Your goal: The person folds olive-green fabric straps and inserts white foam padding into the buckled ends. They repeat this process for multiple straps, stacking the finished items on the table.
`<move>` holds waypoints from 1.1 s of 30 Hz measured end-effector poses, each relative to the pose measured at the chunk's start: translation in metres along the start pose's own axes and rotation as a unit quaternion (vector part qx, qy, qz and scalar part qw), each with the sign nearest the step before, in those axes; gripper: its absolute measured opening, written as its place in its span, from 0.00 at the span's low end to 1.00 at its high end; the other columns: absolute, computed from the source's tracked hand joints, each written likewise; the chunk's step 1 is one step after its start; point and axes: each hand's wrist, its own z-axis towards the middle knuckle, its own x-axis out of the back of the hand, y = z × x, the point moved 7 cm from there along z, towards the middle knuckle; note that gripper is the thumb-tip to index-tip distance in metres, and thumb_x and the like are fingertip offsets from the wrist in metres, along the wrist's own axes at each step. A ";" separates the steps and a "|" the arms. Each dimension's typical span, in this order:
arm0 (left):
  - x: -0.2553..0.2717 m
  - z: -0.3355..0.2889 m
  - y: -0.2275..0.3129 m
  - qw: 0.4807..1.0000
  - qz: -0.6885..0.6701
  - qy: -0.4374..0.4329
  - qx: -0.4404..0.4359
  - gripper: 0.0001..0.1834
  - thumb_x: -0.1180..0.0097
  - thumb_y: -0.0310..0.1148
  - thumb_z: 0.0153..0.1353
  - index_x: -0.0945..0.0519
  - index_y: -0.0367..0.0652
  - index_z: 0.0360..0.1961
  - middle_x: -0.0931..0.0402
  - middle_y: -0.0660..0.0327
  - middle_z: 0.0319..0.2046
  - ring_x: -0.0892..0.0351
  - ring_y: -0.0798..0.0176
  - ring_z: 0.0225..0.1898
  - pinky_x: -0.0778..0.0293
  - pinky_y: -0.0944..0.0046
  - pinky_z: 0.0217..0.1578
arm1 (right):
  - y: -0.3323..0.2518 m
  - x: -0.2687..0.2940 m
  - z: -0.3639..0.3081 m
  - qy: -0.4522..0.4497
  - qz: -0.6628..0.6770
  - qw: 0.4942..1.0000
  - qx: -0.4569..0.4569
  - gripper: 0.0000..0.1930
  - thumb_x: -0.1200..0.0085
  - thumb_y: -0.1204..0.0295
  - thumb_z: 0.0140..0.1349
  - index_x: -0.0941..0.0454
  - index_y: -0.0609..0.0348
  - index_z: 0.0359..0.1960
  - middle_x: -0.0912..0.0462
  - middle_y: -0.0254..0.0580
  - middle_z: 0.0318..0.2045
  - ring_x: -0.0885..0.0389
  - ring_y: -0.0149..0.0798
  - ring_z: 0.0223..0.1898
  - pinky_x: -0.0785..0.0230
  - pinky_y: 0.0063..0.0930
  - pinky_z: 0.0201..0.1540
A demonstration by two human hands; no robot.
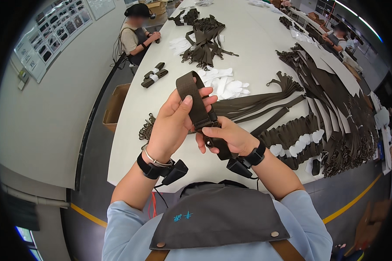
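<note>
A dark brown webbing strap [195, 98] is looped over at its top and runs down between both hands above the white table [130, 130]. My left hand [172, 124] grips the strap's upper part, thumb pressed on its face. My right hand [224, 137] holds the lower part, fingers around a small dark metal buckle [210, 142]. Both wrists wear black bands with small black devices. Long brown straps [257, 104] trail from the hands toward the right.
Piles of brown straps [335, 113] and white fabric pieces [226, 85] cover the table's right and middle. More strap bundles [204, 39] lie farther back. A person [137, 32] sits at the far left; another person [335, 37] at the far right. A cardboard box [115, 106] stands on the floor.
</note>
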 end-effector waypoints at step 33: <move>0.017 -0.022 -0.026 0.996 -0.026 -0.001 -0.090 0.17 0.57 0.31 0.74 0.32 0.38 0.60 0.22 0.55 0.47 0.21 0.58 0.50 0.24 0.55 0.53 | 0.003 -0.005 -0.003 0.126 -0.133 0.983 0.030 0.12 0.40 0.70 0.63 0.28 0.61 0.25 0.30 0.29 0.16 0.34 0.23 0.15 0.41 0.21 0.18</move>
